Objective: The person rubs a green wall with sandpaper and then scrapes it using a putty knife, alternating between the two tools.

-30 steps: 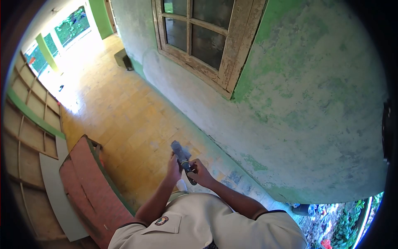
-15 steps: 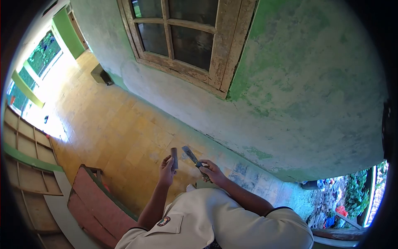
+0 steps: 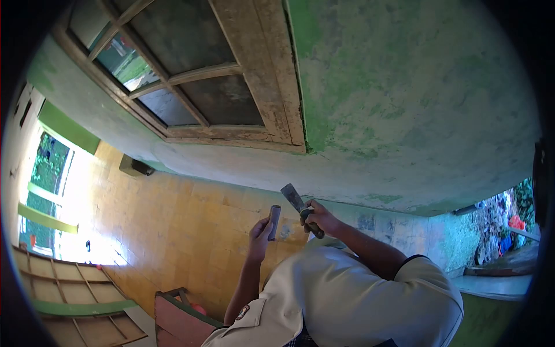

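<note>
In my left hand [image 3: 260,236] is a rolled grey-brown piece [image 3: 274,222], perhaps sandpaper, held upright between closed fingers. My right hand [image 3: 319,218] grips the dark handle of a putty knife [image 3: 294,198], whose wide grey blade points up and to the left. The two hands are apart, above the yellow tiled floor. Beyond them stands a wall [image 3: 393,115] with worn green and whitish paint. A weathered wooden window frame [image 3: 272,87] with glass panes is set in it.
A red wooden piece [image 3: 179,324] with a green edge lies at the lower left, by a wooden lattice panel [image 3: 69,283]. A small box-like object [image 3: 134,166] sits on the tiled floor [image 3: 173,231] by the wall. Plants and a red item [image 3: 516,221] show at the right.
The view has turned and shifted, so the window appears larger and further left. Both hands now appear further right, the knife slightly higher. Each hand still holds its item.
</note>
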`<state>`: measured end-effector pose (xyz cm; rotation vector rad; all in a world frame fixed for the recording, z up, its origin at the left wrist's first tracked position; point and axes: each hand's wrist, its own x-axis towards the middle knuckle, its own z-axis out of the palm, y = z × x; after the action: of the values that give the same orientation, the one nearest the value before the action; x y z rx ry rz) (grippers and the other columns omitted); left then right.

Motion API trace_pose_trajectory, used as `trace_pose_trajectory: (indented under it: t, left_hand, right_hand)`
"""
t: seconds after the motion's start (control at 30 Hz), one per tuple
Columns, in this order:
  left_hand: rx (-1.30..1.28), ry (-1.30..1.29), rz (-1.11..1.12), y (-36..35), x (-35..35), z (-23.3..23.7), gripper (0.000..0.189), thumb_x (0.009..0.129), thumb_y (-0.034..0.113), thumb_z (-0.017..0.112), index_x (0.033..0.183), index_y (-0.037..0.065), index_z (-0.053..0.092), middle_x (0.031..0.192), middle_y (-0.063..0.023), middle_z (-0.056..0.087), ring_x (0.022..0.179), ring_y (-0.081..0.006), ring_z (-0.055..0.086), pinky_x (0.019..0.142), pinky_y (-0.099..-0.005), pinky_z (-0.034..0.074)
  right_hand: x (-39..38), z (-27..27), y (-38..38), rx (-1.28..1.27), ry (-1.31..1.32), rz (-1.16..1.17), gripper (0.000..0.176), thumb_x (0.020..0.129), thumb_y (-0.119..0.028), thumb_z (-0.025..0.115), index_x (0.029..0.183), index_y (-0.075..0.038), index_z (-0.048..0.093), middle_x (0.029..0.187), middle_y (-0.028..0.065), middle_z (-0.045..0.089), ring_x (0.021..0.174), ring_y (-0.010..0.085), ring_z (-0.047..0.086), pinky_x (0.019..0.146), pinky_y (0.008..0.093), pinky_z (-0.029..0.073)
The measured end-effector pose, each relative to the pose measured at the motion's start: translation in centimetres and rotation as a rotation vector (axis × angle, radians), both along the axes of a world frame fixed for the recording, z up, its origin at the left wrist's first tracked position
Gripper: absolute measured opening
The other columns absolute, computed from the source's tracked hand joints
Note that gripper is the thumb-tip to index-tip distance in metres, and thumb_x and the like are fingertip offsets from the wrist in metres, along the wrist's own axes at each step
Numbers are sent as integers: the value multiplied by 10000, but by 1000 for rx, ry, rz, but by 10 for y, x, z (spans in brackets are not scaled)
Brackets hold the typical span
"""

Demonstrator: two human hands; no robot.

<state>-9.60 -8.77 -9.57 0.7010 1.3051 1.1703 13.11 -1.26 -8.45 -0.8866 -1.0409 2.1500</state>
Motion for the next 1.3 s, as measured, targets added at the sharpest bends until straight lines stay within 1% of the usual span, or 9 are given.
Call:
trace_pose_trajectory:
  t: [0.1, 0.2, 0.27, 0.4, 0.77, 0.9, 0.97, 1.1, 1.3]
  left_hand:
    - [71, -13, -56, 43, 4, 15, 228, 897, 154, 555, 1069, 5, 556, 797, -11, 571, 648, -72, 519, 558, -228, 447]
    - [154, -12, -175, 81, 14, 32, 196, 878, 115, 569, 1038, 16, 518, 794, -15, 531, 701, -84, 521, 587, -239, 444]
    - [189, 21, -193, 101, 23, 38, 194, 854, 68, 587, 1026, 12, 515, 800, -21, 536, 700, -82, 517, 595, -231, 437]
    - [164, -14, -272, 135, 30, 44, 236, 831, 33, 614, 1048, -5, 528, 819, -12, 555, 696, -59, 495, 586, -209, 407]
    - [216, -29, -872, 229, 18, 104, 277, 798, -23, 612, 1063, 6, 536, 871, -15, 533, 690, -63, 469, 594, -216, 390]
    - [266, 2, -927, 261, -2, 130, 282, 791, -18, 620, 1057, 15, 533, 854, -22, 554, 698, -67, 490, 603, -209, 401]
    - [243, -15, -965, 274, -12, 143, 277, 789, -14, 623, 1051, 11, 538, 850, -21, 570, 721, -67, 508, 625, -203, 413]
    - [237, -2, -951, 305, -35, 164, 252, 782, -2, 638, 1015, -1, 544, 842, -14, 586, 747, -76, 538, 664, -205, 434]
    - [420, 17, -1046, 349, -61, 181, 363, 720, 147, 762, 961, -1, 534, 750, -16, 564, 697, -85, 547, 671, -208, 431]
  right_hand:
    - [11, -11, 35, 4, 9, -44, 287, 775, 7, 464, 1040, -52, 371, 762, 107, 546, 570, 194, 567, 561, 319, 482]
    - [22, -12, 61, 16, -26, -110, 158, 856, -115, 515, 972, -56, 426, 676, 60, 521, 533, 135, 536, 500, 279, 450]
    - [29, -12, 73, 86, -87, -166, 210, 912, -263, 522, 898, -57, 487, 610, 20, 497, 485, 100, 496, 465, 255, 414]
    - [49, -13, 76, 82, -108, -301, 213, 925, -244, 496, 918, -35, 533, 661, 36, 524, 547, 123, 521, 514, 271, 451]
    - [105, -39, 38, 12, -331, -629, 131, 864, -134, 489, 917, -26, 543, 716, 55, 550, 544, 115, 519, 500, 264, 433]
    - [90, -45, 41, -55, -322, -718, 115, 854, -137, 496, 898, -35, 523, 689, 46, 529, 522, 112, 492, 520, 265, 430]
    - [72, -42, 51, -28, -385, -761, 190, 890, -216, 511, 810, -44, 498, 623, 13, 479, 480, 87, 437, 439, 254, 351]
    - [34, -44, 73, -73, -380, -821, 303, 914, -321, 511, 761, -62, 480, 569, -10, 440, 445, 78, 400, 417, 247, 333]
    - [-9, -56, 105, -104, -435, -910, 392, 913, -423, 492, 692, -103, 442, 534, -36, 407, 439, 59, 365, 405, 243, 323]
